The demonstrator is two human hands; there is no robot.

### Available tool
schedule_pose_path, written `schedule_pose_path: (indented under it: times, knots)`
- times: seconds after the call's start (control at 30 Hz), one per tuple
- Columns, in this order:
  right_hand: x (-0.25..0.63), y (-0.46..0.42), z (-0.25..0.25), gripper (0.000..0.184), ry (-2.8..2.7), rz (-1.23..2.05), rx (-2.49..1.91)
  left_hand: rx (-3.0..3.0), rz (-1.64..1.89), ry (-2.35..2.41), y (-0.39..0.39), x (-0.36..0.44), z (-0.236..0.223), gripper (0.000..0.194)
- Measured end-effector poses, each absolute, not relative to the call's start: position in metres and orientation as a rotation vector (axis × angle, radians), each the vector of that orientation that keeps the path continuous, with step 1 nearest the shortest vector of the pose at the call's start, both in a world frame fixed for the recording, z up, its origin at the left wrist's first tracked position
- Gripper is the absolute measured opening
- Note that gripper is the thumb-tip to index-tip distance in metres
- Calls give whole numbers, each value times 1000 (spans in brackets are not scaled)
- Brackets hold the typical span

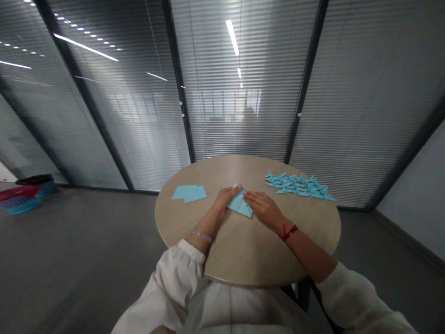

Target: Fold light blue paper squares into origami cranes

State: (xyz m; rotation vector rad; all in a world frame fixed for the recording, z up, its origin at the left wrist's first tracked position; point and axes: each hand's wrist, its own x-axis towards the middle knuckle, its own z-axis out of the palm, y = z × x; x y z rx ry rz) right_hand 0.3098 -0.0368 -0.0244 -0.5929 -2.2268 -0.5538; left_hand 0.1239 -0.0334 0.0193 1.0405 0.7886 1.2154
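A light blue sheet of origami paper (239,205), partly folded with a crease showing, lies near the middle of the round table between my hands. My left hand (224,198) grips its left edge, thumb on top and fingers partly hidden. On the right edge rest the fingertips of my right hand (263,208), its fingers stretched out and held together over the paper. Flat sheets of the same blue paper (189,192) overlap to the left. Several folded blue paper cranes (299,185) are lined up in rows at the right.
The round wooden table (250,264) stands before a glass partition with blinds (239,125). Red and blue baskets (21,202) are on the floor at the far left. A white wall (413,204) rises on the right.
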Motion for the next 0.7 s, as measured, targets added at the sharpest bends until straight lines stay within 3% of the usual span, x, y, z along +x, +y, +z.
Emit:
schedule_pose_path:
  times: [0.43, 0.57, 0.7]
  knots:
    - [303, -51, -12, 25, -2152, -382, -611, 1208, 1254, 950, -39, 123, 24, 38]
    - [298, -51, -10, 26, -1877, -35, -795, 1290, 1277, 977, -38, 125, 23, 40]
    - [297, -41, -14, 35, -1618, 576, -969, 1363, 1256, 971, -39, 129, 24, 44]
